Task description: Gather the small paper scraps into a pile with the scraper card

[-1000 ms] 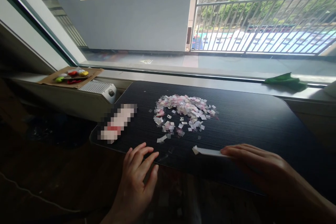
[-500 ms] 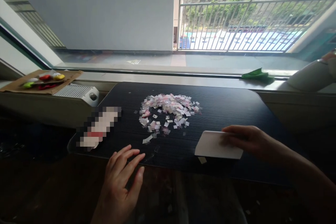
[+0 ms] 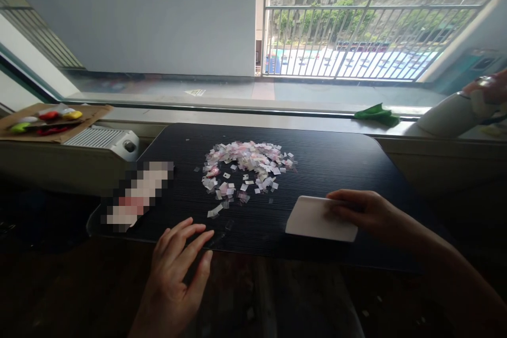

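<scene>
A heap of small square scraps (image 3: 249, 156), white, pinkish and clear, lies on the dark wood-grain table (image 3: 325, 163). My left hand (image 3: 178, 259) is at the table's front edge with fingers spread and nothing in it. Closest to its fingertips are a few loose scraps (image 3: 216, 211) and a faint clear piece. My right hand (image 3: 358, 208) grips a white rectangular board (image 3: 309, 216) by its upper right part, tilted near the front edge. Whether the board is flat or a shallow box, I cannot tell.
A blurred-out long item (image 3: 138, 195) lies at the table's left end. Beyond it are a white heater (image 3: 105, 140) and cardboard (image 3: 93, 114) with colourful packets. A green cloth (image 3: 378, 114) rests on the window sill. At far right is another person's hand (image 3: 489, 87). Scraps lie on the floor.
A small pale scrap below the white board at the front edge is no longer there. The view has shifted slightly; both hands hold nearly the same pose.
</scene>
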A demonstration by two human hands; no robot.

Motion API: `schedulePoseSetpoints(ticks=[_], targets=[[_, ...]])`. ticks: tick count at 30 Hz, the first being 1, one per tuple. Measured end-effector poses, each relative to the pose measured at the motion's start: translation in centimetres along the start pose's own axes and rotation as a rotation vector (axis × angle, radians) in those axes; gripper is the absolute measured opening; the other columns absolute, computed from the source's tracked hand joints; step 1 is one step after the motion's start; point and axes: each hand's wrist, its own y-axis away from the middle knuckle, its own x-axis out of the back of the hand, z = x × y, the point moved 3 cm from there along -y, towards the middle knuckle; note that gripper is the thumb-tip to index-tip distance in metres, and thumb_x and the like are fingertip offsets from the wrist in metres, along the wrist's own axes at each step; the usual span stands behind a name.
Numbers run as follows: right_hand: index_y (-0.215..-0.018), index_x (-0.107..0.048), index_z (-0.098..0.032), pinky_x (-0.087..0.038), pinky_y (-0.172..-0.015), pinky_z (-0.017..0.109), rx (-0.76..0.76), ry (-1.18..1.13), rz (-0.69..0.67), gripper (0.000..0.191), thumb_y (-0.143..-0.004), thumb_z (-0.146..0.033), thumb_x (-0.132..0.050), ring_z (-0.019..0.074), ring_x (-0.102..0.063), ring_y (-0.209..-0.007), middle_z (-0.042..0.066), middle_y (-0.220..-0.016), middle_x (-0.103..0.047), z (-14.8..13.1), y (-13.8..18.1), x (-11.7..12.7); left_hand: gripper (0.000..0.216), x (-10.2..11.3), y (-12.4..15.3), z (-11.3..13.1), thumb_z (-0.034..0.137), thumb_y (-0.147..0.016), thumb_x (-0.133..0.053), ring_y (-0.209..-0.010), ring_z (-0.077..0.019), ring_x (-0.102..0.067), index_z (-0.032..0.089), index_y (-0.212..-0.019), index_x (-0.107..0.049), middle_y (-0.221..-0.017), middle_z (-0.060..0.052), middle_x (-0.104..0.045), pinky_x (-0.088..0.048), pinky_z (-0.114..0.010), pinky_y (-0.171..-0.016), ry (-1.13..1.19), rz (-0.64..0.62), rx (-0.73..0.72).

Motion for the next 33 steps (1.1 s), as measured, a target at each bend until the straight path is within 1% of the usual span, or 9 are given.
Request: schedulePoseSetpoints(ticks=[2, 4, 8, 10, 13, 17, 22, 27, 33], targets=[[-0.096, -0.076, -0.016, -0.054, -0.056, 0.027, 0.027, -0.043, 0.003, 0.044, -0.075, -0.054, -0.069, 0.0208, -0.069, -0.068, 0.006, -0.079, -0.077, -0.5, -0.6, -1.0, 0.026, 0.0, 0.1, 0.0, 0.02, -0.09, -0.053, -0.118, -0.0258, -0.055, 0.025, -0.114, -0.061, -0.114, -0.006, -0.063, -0.043, -0.047, -0.102, -0.012, 0.0, 0.007], [-0.097, -0.076, -0.017, -0.055, -0.057, 0.027, 0.061, -0.09, 0.059, 0.044, -0.075, -0.055, -0.069, 0.0212, -0.07, -0.069, 0.006, -0.081, -0.078, -1.2, -1.5, -2.1, 0.026, 0.1, 0.1, 0.1, 0.019, -0.09, -0.052, -0.118, -0.0255, -0.055, 0.025, -0.113, -0.061, -0.113, -0.006, -0.063, -0.044, -0.047, -0.101, -0.031, 0.003, 0.015], [-0.102, -0.075, -0.019, -0.058, -0.066, 0.033, 0.136, -0.127, 0.193, 0.04, -0.078, -0.05, -0.066, 0.0232, -0.072, -0.076, 0.007, -0.089, -0.078, -2.8, -4.1, -4.5, 0.026, 0.3, 0.2, 0.2, 0.018, -0.09, -0.051, -0.118, -0.0261, -0.055, 0.024, -0.112, -0.062, -0.112, -0.006, -0.064, -0.043, -0.05, -0.102, -0.072, 0.007, 0.041], [-0.105, -0.074, -0.018, -0.058, -0.071, 0.035, 0.17, -0.099, 0.205, 0.04, -0.08, -0.046, -0.063, 0.0243, -0.073, -0.08, 0.008, -0.091, -0.078, -3.6, -5.2, -5.5, 0.026, 0.3, 0.3, 0.3, 0.018, -0.09, -0.051, -0.118, -0.0265, -0.056, 0.025, -0.112, -0.062, -0.112, -0.006, -0.065, -0.044, -0.052, -0.101, -0.081, 0.003, 0.051], [-0.108, -0.073, -0.015, -0.057, -0.067, 0.035, 0.189, 0.021, 0.17, 0.042, -0.082, -0.045, -0.059, 0.0235, -0.072, -0.076, 0.008, -0.087, -0.078, -4.3, -6.0, -6.7, 0.026, 0.4, 0.5, 0.2, 0.018, -0.09, -0.051, -0.118, -0.0269, -0.056, 0.025, -0.113, -0.062, -0.112, -0.007, -0.065, -0.045, -0.053, -0.1, -0.083, 0.0, 0.062], [-0.102, -0.075, -0.016, -0.056, -0.062, 0.031, 0.21, 0.033, 0.076, 0.04, -0.083, -0.047, -0.059, 0.0223, -0.072, -0.073, 0.005, -0.082, -0.078, -4.3, -5.5, -7.3, 0.026, 0.5, 0.7, 0.0, 0.018, -0.09, -0.051, -0.117, -0.0262, -0.057, 0.025, -0.111, -0.063, -0.111, -0.007, -0.066, -0.046, -0.052, -0.1, -0.074, 0.006, 0.09], [-0.105, -0.074, -0.017, -0.058, -0.067, 0.033, 0.164, -0.058, 0.183, 0.037, -0.082, -0.043, -0.06, 0.0228, -0.073, -0.075, 0.006, -0.086, -0.078, -3.8, -5.8, -6.7, 0.025, 0.2, 0.8, 0.1, 0.018, -0.09, -0.051, -0.116, -0.027, -0.058, 0.024, -0.111, -0.064, -0.111, -0.007, -0.067, -0.046, -0.053, -0.1, -0.062, 0.007, 0.116], [-0.101, -0.075, -0.015, -0.053, -0.053, 0.027, 0.116, -0.028, 0.041, 0.037, -0.08, -0.042, -0.061, 0.0202, -0.07, -0.066, 0.006, -0.081, -0.077, -4.2, -5.7, -8.2, 0.027, 0.2, 0.8, 0.2, 0.016, -0.088, -0.052, -0.118, -0.0274, -0.057, 0.025, -0.111, -0.065, -0.112, -0.007, -0.067, -0.045, -0.054, -0.102, -0.042, 0.004, 0.153], [-0.096, -0.075, -0.015, -0.05, -0.05, 0.026, 0.077, -0.102, -0.11, 0.036, -0.079, -0.044, -0.062, 0.0195, -0.068, -0.064, 0.003, -0.076, -0.076, -5.1, -4.2, -9.7, 0.027, 0.4, 0.9, 0.2, 0.016, -0.088, -0.051, -0.118, -0.0284, -0.057, 0.024, -0.11, -0.065, -0.111, -0.007, -0.066, -0.045, -0.056, -0.101, -0.038, -0.015, 0.169]])
